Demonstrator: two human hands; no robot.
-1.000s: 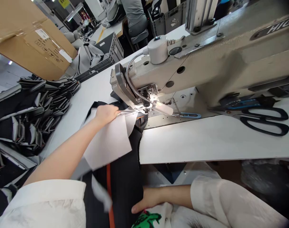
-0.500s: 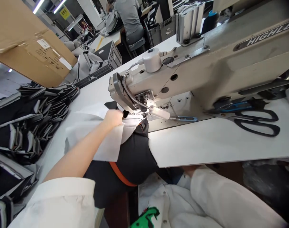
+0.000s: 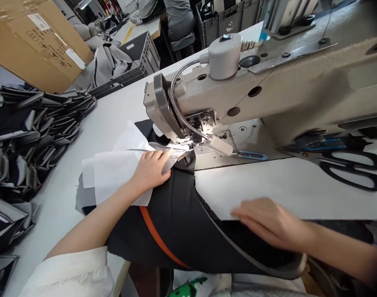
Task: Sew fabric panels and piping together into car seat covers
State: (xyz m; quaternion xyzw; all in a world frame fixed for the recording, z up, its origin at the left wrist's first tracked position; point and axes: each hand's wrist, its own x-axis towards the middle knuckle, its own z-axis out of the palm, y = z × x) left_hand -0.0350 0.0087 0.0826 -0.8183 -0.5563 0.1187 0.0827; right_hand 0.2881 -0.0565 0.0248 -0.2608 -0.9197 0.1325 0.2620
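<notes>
My left hand (image 3: 153, 169) lies on a grey mesh strip (image 3: 170, 159) and white sheet material (image 3: 114, 175), fingers stretched out and thumb apart, just left of the needle area. Beneath is a large black fabric piece (image 3: 179, 210) with an orange stripe (image 3: 157, 235). It runs under the lit presser foot (image 3: 193, 144) of the sewing machine (image 3: 182, 105) and hangs over the table's front edge. My right hand (image 3: 269, 220), blurred by motion, is above the black piece's open right side. Its fingers point left, loosely extended, and no held thing shows.
Black-handled scissors (image 3: 352, 167) and blue thread snips (image 3: 252, 155) lie right of the needle. Stacked dark padded pieces (image 3: 36, 128) fill the left side. Behind stand a cardboard box (image 3: 49, 45), a grey crate (image 3: 148, 53) and a seated person (image 3: 180, 20).
My left hand has slid back from the machine head and flattened on the fabric. My right hand has come up from below the table edge. More black fabric shows, spread rightward; the view has shifted closer.
</notes>
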